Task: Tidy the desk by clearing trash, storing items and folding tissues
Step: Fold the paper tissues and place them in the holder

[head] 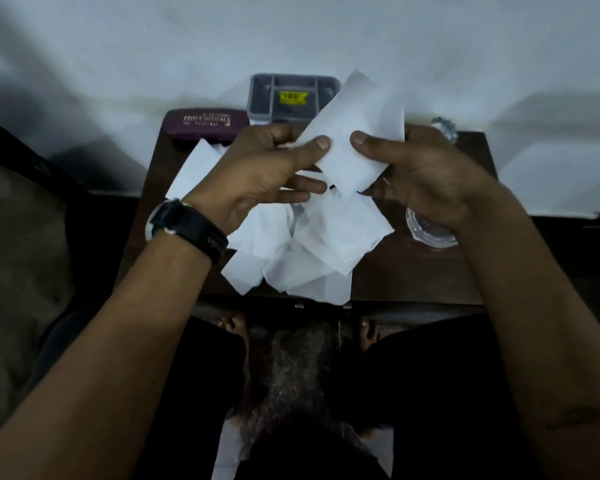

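Note:
Both hands hold one white tissue point(355, 133) up above the small dark wooden desk point(413, 271). My left hand point(257, 174), with a black watch on its wrist, pinches the tissue's left edge between thumb and fingers. My right hand point(420, 174) pinches its right edge, thumb on top. Under the hands a loose pile of several white tissues point(309, 251) lies spread over the middle of the desk, reaching its front edge.
A maroon spectacle case point(205, 124) lies at the desk's back left. A grey compartment organiser with a yellow label point(291, 97) stands at the back centre. Clear glass items sit at the right: one point(445, 128) at the back, one point(430, 233) beneath my right wrist. A pale wall is behind.

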The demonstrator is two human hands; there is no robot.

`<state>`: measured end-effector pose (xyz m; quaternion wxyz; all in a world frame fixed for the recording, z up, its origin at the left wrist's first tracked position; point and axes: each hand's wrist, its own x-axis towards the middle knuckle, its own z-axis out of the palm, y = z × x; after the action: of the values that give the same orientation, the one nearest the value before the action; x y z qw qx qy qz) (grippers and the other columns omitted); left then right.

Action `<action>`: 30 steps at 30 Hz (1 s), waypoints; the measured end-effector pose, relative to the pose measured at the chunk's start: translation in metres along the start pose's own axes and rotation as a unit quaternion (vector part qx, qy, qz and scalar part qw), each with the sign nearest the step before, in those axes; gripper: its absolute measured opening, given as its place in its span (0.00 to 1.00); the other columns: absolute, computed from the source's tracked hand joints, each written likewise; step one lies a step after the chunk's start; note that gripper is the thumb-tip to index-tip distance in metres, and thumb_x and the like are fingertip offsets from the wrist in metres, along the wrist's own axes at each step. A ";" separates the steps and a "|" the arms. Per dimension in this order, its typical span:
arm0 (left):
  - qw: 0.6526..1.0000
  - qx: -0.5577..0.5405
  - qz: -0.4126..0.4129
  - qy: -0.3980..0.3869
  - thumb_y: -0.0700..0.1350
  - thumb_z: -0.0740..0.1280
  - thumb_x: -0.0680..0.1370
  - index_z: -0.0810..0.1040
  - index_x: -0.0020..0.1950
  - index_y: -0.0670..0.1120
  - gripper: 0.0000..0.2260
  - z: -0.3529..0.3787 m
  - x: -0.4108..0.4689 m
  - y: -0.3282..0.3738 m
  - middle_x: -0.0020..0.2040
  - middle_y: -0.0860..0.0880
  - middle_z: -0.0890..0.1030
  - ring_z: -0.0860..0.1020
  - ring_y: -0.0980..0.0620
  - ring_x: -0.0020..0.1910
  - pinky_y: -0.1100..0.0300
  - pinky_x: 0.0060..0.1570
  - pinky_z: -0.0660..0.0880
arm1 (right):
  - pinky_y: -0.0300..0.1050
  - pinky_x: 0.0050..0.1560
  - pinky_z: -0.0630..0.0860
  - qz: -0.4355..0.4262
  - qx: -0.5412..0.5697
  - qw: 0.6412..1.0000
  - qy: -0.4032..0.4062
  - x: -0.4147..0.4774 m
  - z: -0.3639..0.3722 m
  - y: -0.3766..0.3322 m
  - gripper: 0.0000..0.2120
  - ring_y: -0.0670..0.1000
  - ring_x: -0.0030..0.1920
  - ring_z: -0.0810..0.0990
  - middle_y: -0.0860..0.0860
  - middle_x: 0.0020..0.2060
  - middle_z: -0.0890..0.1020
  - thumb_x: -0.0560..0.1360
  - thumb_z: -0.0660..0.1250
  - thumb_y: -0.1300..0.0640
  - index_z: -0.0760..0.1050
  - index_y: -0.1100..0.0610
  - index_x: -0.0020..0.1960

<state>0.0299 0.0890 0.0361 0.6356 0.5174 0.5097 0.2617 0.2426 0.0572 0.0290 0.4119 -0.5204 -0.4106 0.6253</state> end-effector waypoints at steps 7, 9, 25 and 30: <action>0.983 -0.183 0.014 0.022 0.43 0.71 0.80 0.82 0.58 0.42 0.08 0.000 0.007 0.003 0.47 0.47 0.88 0.87 0.50 0.42 0.55 0.48 0.84 | 0.59 0.56 0.82 0.014 0.127 0.992 -0.011 0.000 -0.001 -0.001 0.21 0.63 0.66 0.79 0.60 0.67 0.80 0.81 0.67 0.53 0.75 0.62 0.71; 0.978 -0.206 0.027 0.026 0.41 0.71 0.80 0.81 0.61 0.40 0.11 0.000 0.008 0.004 0.53 0.45 0.87 0.87 0.48 0.47 0.54 0.48 0.84 | 0.54 0.49 0.83 0.019 0.142 0.990 -0.003 0.001 0.002 0.000 0.21 0.60 0.62 0.82 0.59 0.66 0.80 0.81 0.67 0.54 0.75 0.61 0.71; 0.968 -0.221 0.056 0.103 0.33 0.71 0.78 0.82 0.58 0.38 0.09 -0.013 0.017 -0.003 0.56 0.42 0.86 0.87 0.42 0.52 0.55 0.47 0.84 | 0.38 0.38 0.78 0.042 0.220 0.973 0.051 0.000 0.008 -0.008 0.11 0.48 0.46 0.82 0.48 0.47 0.85 0.75 0.70 0.58 0.81 0.54 0.57; 0.967 -0.188 0.051 0.165 0.32 0.71 0.75 0.83 0.51 0.39 0.07 -0.011 0.020 -0.006 0.50 0.43 0.87 0.87 0.43 0.49 0.51 0.46 0.85 | 0.46 0.43 0.82 -0.034 0.269 0.959 0.081 -0.009 0.002 -0.014 0.17 0.48 0.43 0.85 0.48 0.41 0.85 0.78 0.67 0.67 0.78 0.53 0.63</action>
<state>0.0253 0.1087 0.0239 0.6139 0.3638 0.5222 0.4670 0.2432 0.0533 0.0453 0.5895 -0.4254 -0.2102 0.6537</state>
